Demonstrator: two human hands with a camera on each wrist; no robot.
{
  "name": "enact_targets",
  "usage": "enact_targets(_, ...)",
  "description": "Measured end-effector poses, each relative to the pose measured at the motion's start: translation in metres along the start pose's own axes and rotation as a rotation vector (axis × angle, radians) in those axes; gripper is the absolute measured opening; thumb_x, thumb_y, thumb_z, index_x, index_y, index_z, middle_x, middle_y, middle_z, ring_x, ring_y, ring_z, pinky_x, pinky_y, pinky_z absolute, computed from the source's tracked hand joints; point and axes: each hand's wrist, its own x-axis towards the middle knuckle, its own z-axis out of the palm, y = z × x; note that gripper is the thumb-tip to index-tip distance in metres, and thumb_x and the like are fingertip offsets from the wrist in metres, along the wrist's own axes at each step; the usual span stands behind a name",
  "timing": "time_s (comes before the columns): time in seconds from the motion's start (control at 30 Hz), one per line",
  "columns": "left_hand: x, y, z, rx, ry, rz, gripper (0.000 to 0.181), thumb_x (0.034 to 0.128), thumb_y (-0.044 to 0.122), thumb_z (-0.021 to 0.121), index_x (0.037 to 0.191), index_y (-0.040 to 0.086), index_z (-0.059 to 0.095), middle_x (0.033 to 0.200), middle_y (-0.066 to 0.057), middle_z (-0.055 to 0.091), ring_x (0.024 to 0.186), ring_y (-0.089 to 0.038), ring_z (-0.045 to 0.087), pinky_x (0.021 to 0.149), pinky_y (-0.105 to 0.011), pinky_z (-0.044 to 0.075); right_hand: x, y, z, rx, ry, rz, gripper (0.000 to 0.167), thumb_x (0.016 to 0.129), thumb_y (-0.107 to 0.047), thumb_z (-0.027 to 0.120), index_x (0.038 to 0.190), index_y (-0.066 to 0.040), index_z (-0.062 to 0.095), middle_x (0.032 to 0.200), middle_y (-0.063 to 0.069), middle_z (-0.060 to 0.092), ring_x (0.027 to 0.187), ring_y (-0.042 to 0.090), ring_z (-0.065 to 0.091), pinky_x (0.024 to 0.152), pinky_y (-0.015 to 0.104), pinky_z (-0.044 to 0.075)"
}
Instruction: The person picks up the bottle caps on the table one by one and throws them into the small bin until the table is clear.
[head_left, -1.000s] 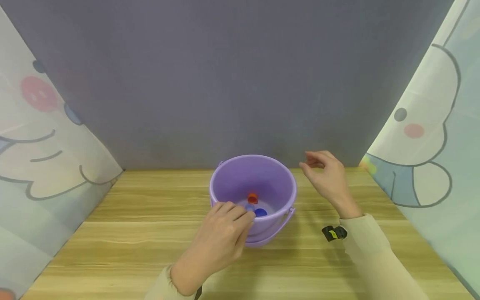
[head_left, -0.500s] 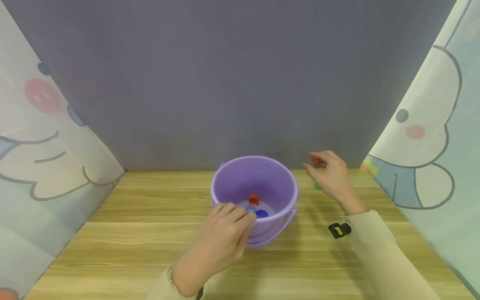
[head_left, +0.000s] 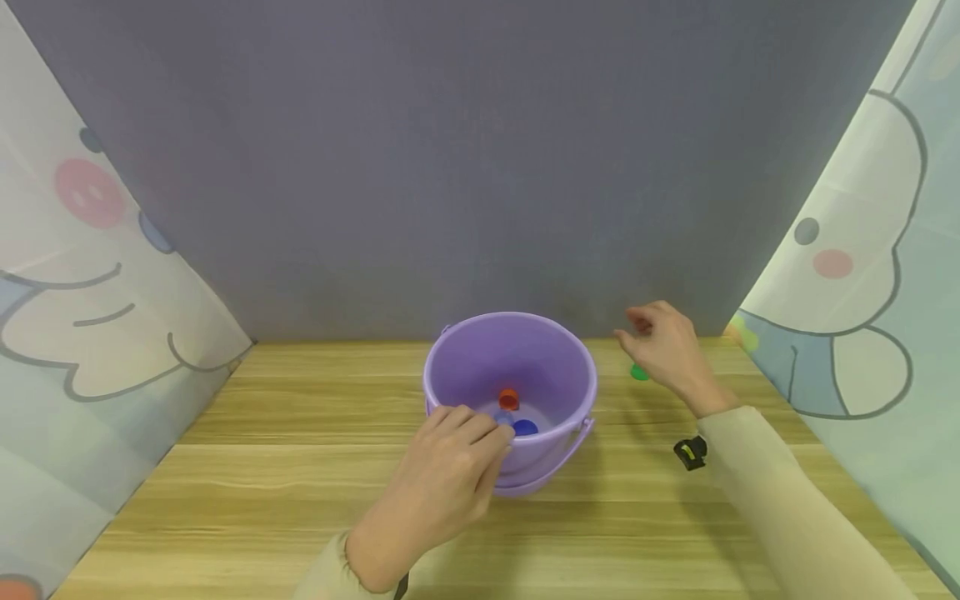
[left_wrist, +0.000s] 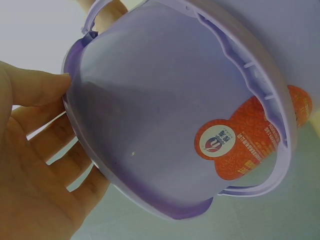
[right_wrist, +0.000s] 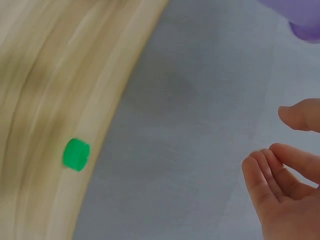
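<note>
A purple bucket [head_left: 510,343] stands upright on the wooden table, its handle [head_left: 568,450] hanging down at the near right. My left hand [head_left: 444,471] grips the bucket's near rim. In the left wrist view, the thumb is on the outer wall and the fingers reach over the rim. Inside the bucket lie a small red-orange cap [head_left: 508,400] and two blue round pieces, one dark blue [head_left: 525,427]. Right of the bucket, my right hand [head_left: 666,348] hovers with fingers loosely bent and nothing in them. A green bottle cap [right_wrist: 76,154] sits on the table, partly covered by that hand in the head view.
The wooden table [head_left: 300,467] ends at a grey back panel [head_left: 480,167]. Cartoon-printed cloth walls [head_left: 840,367] flank both sides. A red sticker [left_wrist: 240,145] is on the bucket's outside. A black wrist strap piece [head_left: 691,452] shows beside the right cuff.
My right hand has drifted slightly right, and the green bottle cap has come into sight below its fingers. The left hand keeps its hold on the bucket.
</note>
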Motion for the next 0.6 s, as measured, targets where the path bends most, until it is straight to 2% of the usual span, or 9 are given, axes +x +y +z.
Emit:
enact_targets(0.13,0.0,0.0,0.0,-0.006,-0.008,-0.003,0.005,0.0885,0.01,0.066,0.091,0.015,0.063,0.082,0.005,0.062,0.077,-0.017,0.055,0.075,-0.03,0.046,0.001,0.008,0.002,-0.045,-0.045,0.011,0.048,0.094,-0.018,0.068,0.128,0.014,0.059,0.119,0.03,0.059,0.107,0.044,0.058,0.094,0.059,0.046)
enact_targets(0.37,-0.001,-0.001,0.0,-0.003,-0.013,-0.004,0.006,0.0877,0.01,0.067,0.09,0.015,0.063,0.083,0.005,0.062,0.078,-0.017,0.055,0.076,-0.031,0.046,0.005,0.018,0.005,-0.084,-0.062,-0.001,0.047,0.093,-0.017,0.069,0.125,0.016,0.06,0.114,0.031,0.06,0.102,0.043,0.059,0.091,0.058,0.046)
enact_targets(0.6,-0.001,-0.002,-0.001,-0.025,-0.037,-0.027,0.005,0.0895,0.011,0.067,0.093,0.014,0.065,0.085,0.005,0.064,0.079,-0.018,0.057,0.076,-0.032,0.046,0.008,0.03,0.009,-0.09,-0.093,0.023,0.05,0.093,-0.018,0.068,0.126,0.018,0.058,0.115,0.032,0.059,0.103,0.044,0.058,0.091,0.059,0.047)
